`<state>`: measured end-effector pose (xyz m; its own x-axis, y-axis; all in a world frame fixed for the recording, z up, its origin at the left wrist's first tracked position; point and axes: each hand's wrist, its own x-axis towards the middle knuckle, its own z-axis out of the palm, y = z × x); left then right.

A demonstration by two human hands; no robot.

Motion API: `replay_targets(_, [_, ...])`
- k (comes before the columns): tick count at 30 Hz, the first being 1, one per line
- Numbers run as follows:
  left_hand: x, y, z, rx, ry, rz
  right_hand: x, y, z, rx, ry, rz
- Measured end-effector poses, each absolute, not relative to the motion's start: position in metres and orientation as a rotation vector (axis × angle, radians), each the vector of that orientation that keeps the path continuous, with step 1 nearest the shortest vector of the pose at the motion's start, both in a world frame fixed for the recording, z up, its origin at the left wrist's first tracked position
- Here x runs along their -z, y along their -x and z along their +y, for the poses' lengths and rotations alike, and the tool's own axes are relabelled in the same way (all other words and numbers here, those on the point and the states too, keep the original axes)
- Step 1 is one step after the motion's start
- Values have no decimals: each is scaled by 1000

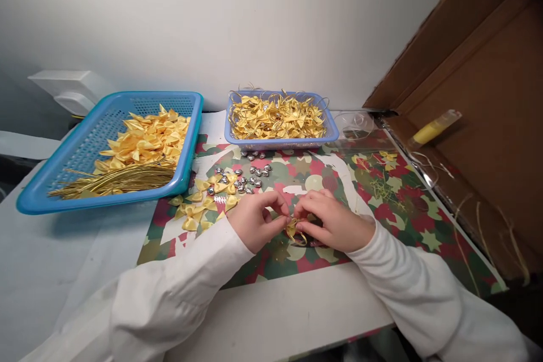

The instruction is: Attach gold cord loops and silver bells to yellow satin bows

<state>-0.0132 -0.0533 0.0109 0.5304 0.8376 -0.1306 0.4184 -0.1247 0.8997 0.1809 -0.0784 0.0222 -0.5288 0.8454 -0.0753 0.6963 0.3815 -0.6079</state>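
Note:
My left hand (262,219) and my right hand (333,219) meet fingertip to fingertip over the patterned sheet. Between them is a small yellow ribbon bow (292,231) with a loop of gold wire (300,239) hanging below it. Both hands pinch at this piece; the fingers partly hide it, so I cannot see whether a bell is on it. Left of my left hand lie several loose yellow bows (195,210). Just beyond it several silver bells (241,182) are scattered.
A blue basket (195,136) at the left holds yellow bows and gold wires. A smaller blue basket (282,143) at the back holds bows with wire loops. Wire scraps (387,192) lie right. Cardboard (479,96) walls the right side, with a yellow tube (432,129) against it.

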Motion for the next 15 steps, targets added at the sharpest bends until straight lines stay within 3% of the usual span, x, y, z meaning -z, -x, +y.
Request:
replay_targets(10, [-21,1,-35,-587,-1861,989,-18,-196,-82,-613,1278,-2338])
replay_targets(15, [-21,-6,-14,-265,-1953,850,-21,-200,-82,-551,1273,-2298])
